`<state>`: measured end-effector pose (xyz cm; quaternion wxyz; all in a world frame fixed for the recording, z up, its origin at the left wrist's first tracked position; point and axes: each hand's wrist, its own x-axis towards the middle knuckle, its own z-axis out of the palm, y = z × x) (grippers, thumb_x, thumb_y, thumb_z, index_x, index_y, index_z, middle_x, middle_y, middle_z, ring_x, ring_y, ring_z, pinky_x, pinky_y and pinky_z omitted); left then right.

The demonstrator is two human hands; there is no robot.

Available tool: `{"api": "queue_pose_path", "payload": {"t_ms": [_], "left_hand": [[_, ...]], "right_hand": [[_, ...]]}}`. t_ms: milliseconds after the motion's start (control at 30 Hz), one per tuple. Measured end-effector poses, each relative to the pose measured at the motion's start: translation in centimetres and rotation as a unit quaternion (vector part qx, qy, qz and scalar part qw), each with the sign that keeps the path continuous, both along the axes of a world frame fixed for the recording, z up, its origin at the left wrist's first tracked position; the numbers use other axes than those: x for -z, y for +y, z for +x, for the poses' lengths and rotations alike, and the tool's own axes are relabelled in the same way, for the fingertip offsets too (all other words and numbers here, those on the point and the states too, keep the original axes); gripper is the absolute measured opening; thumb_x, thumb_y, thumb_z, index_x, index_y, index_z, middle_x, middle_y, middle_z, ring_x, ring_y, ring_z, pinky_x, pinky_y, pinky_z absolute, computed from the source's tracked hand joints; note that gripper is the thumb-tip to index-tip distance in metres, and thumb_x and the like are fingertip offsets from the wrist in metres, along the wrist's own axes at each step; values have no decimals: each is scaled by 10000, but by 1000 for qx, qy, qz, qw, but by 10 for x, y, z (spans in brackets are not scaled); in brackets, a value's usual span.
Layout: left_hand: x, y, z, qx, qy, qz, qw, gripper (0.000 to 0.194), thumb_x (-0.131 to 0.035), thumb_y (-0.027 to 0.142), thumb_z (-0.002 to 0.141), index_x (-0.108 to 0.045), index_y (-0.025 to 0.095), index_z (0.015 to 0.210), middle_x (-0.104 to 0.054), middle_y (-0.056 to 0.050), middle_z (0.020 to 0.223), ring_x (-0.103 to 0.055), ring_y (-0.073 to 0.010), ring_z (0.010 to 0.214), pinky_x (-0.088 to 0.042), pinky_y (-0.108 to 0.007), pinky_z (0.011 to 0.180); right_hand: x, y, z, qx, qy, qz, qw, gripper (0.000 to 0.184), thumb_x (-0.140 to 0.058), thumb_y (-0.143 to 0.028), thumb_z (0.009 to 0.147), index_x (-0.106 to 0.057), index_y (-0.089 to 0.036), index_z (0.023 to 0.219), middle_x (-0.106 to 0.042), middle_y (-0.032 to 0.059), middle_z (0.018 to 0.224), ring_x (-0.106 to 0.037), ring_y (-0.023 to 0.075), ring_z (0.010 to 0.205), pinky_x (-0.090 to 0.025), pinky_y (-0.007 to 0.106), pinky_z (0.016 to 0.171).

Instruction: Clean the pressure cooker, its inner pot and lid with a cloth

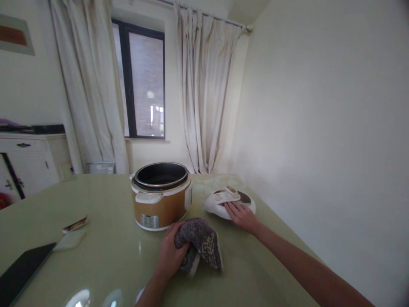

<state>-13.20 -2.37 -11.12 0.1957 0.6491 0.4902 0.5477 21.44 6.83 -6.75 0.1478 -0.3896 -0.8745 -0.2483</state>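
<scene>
My left hand is closed around a grey patterned cloth, bunched just above the green table. My right hand rests with fingers laid flat on the near edge of a white cooker lid that lies on the table at the right. Between and behind the hands stands a brown and white rice cooker, its lid off and its dark inner pot showing.
A black flat device, a pale flat object and a small brown-edged item lie at the table's left. A white cabinet stands at far left. A curtained window and a wall close off the back and right.
</scene>
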Motion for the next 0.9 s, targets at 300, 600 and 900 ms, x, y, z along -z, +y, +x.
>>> {"api": "queue_pose_path", "payload": {"t_ms": [300, 600, 900], "left_hand": [[0, 0, 0, 3, -1, -5, 1000, 495, -648, 189, 727, -726, 227, 1214, -749, -88, 1218, -681, -320, 1179, -509, -510, 1088], [-8, -6, 4, -4, -1, -3, 1000, 477, -659, 149, 710, -738, 224, 1175, -755, -85, 1185, -689, -305, 1142, -528, -470, 1056], [-12, -19, 7, 9, 16, 2, 1000, 575, -623, 51, 672, -716, 251, 1203, -717, -72, 1248, -647, -287, 1208, -483, -476, 1112]], "right_hand": [[30, -2, 14, -55, -17, 16, 998, 553, -633, -440, 961, -671, -125, 1414, -741, 218, 1287, -677, 333, 1202, -510, 473, 1024], [33, -20, -2, 54, 8, -6, 998, 558, -635, -306, 923, -604, -158, 1460, -669, 196, 1393, -605, 376, 1228, -444, 532, 1060], [33, -27, -29, 174, 127, -92, 972, 685, -560, -33, 779, -605, -240, 1430, -625, 143, 1434, -568, 355, 1269, -440, 484, 1035]]}}
